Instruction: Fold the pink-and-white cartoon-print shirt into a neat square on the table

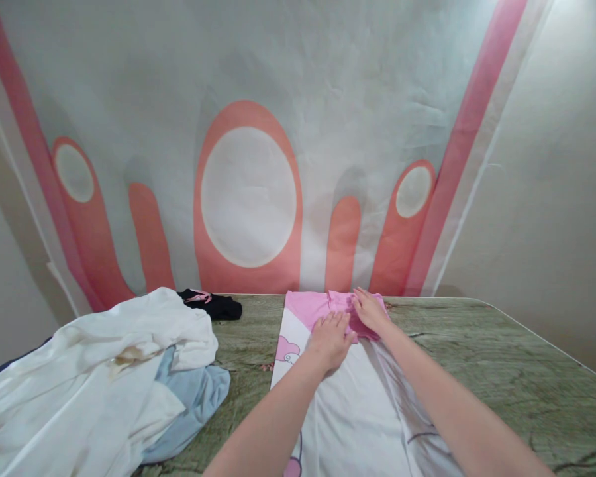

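A white and pink T-shirt [357,411] lies spread on the table in front of me, its pink part at the far edge and printed pink shapes along its left side. My left hand [329,341] rests palm down on the shirt where pink meets white, fingers stretched out. Farther back and to the right, my right hand [370,311] lies on the pink part with its fingers extended. Both hands touch the cloth without gripping it. The shirt's right side is creased beneath my right forearm.
A heap of white clothing [94,371] covers the left of the wood-patterned table [516,371], with a light blue garment [198,401] under its right side. Behind it lies a small black garment [216,306]. A wall covering [318,79] with pink shapes stands beyond the table's far edge.
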The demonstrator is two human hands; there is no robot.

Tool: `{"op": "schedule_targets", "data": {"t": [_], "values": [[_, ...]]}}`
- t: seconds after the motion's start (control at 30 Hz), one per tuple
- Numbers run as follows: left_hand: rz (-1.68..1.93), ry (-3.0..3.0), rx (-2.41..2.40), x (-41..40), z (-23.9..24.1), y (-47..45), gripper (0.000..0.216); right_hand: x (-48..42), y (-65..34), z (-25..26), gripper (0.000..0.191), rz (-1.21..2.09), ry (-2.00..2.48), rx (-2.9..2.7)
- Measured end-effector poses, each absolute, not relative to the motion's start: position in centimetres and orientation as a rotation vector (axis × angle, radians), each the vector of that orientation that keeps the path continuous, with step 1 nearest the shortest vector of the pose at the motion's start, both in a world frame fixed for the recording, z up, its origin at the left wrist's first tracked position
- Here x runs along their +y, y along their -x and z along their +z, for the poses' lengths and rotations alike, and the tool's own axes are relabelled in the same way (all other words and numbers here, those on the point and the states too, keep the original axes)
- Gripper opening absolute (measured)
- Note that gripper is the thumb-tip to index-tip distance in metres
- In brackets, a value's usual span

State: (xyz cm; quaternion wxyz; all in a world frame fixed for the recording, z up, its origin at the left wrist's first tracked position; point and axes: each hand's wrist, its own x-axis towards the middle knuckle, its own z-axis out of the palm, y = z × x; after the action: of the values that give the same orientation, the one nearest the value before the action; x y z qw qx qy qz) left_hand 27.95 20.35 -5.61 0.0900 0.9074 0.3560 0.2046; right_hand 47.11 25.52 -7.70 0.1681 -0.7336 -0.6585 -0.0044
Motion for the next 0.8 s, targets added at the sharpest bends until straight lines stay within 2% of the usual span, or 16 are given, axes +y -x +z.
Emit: {"op": "schedule_targets", "data": {"t": [0.13,0.37,0.67,0.8], "values": [[0.45,-2.67,1.021,20.7,-6.3,-28.0,0.059,24.6,-49.5,-8.2,0.052,0.054,2.212,-1.827],[0.433,-2.642,1.033,20.5,-6.5,-27.9,0.067,23.9,-52.8,-8.7,0.06,0.116,2.408,-1.694],[0.459,-2.619,1.043,20.4,-6.9,-28.0,0.067,24.4,-52.4,-8.9,0.069,0.1,2.449,-1.727],[0.443,-2.616,1.084,20.6,-7.0,-28.0,0.066,23.8,-52.0,-8.4,0.067,-0.034,2.479,-1.617]]}}
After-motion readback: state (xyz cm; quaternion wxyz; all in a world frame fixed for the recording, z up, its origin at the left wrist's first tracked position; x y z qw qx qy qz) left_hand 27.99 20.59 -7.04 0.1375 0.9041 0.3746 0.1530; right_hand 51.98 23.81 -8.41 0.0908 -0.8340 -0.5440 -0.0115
